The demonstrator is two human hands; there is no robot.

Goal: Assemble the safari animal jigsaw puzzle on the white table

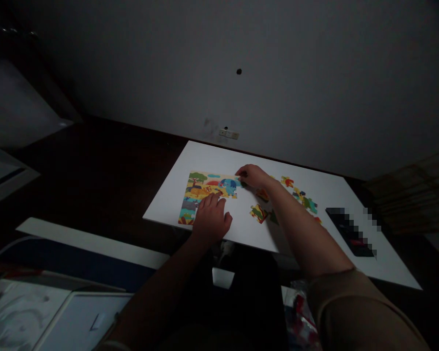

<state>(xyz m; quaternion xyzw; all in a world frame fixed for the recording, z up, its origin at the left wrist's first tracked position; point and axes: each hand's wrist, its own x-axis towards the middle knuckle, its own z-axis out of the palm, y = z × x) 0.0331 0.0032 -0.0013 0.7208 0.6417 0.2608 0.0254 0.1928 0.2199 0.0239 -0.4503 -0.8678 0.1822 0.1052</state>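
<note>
A partly joined jigsaw puzzle (194,191) lies on the white table, showing a tree, a blue elephant and other colourful animals. Flat on its lower part rests my left hand (211,218), fingers stretched out, covering some of the picture. My right hand (254,175) is at the puzzle's upper right edge, its fingertips pinched on a small puzzle piece (238,181) that they mostly hide. Under and beside my right forearm are several loose pieces, among them a yellow and green piece (258,213) and an orange and yellow piece (287,182).
The white table (219,155) stands close to a grey wall (296,97) with a socket strip (229,134). On its right side lies a dark flat device (346,231), partly pixelated. More loose pieces (309,204) lie between my right arm and the device.
</note>
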